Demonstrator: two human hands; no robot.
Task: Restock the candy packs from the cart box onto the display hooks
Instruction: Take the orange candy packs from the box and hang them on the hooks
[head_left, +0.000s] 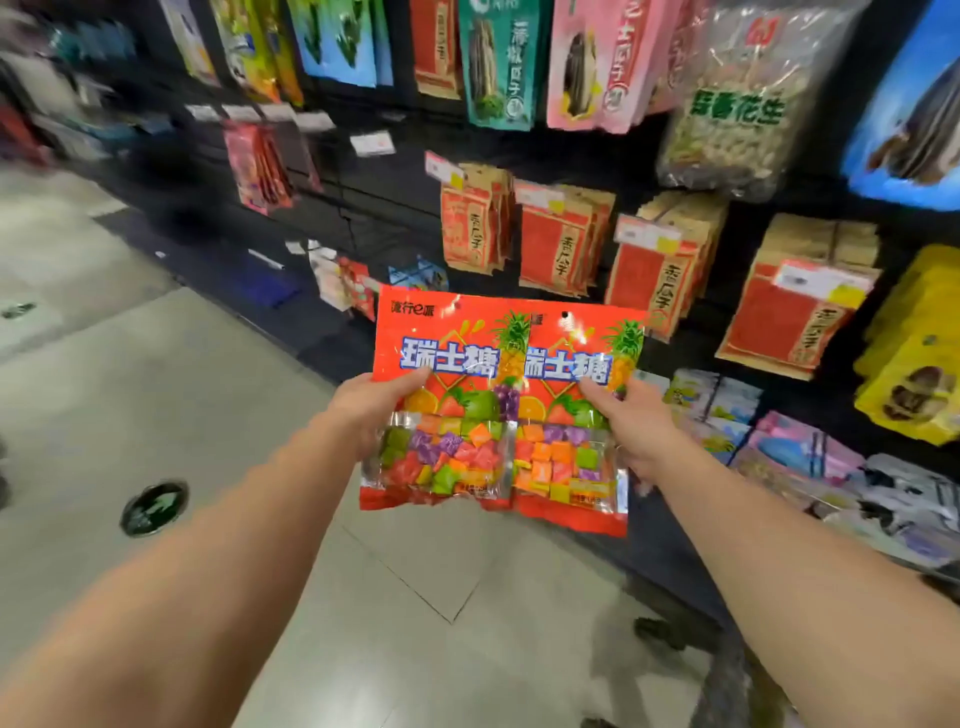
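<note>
Two red candy packs up in front of the display, side by side, the left pack (441, 405) overlapping the edge of the right pack (574, 421). Each pack has a clear window low down, and inside sit wrapped square candies in orange, green, purple and red. The left hand (371, 410) grips its pack at the left edge, thumb across the front by the printed fruit, fingers curled behind and out of sight. The right hand (631, 431) grips the other pack at its right edge, thumb (597, 397) pressed on the front just under the blue lettering. Both packs are held upright in the air, above the tiled floor (156, 395). Behind them, brown-and-red bags (558, 244) hang in rows on the black display wall (384, 208).
</note>
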